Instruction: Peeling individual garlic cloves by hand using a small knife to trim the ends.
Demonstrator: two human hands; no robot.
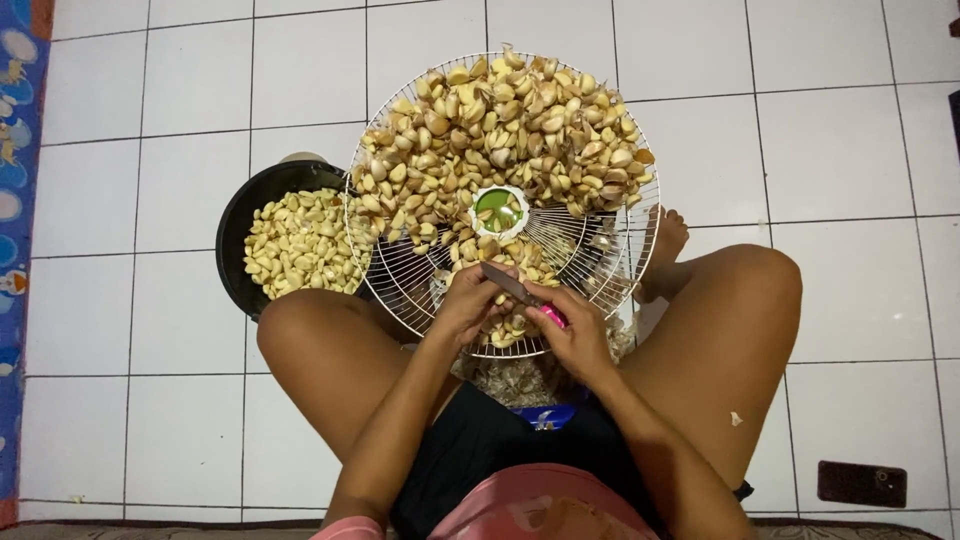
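My right hand [575, 335] grips a small knife [510, 285] with a pink handle, its blade pointing up-left. My left hand [470, 300] is closed around a garlic clove right at the blade; the clove itself is mostly hidden by my fingers. Both hands hover over the near edge of a round white wire fan guard [400, 285] that serves as a tray. A big heap of unpeeled garlic cloves [500, 130] covers its far half. To the left, partly under the guard, a black bowl [235, 230] holds peeled cloves [300, 245].
I sit on a white tiled floor with my knees [300, 330] spread on either side of the guard. Loose garlic skins [510, 380] lie between my legs. A dark phone [862, 484] lies on the floor at the lower right. A blue patterned mat [15, 200] runs along the left edge.
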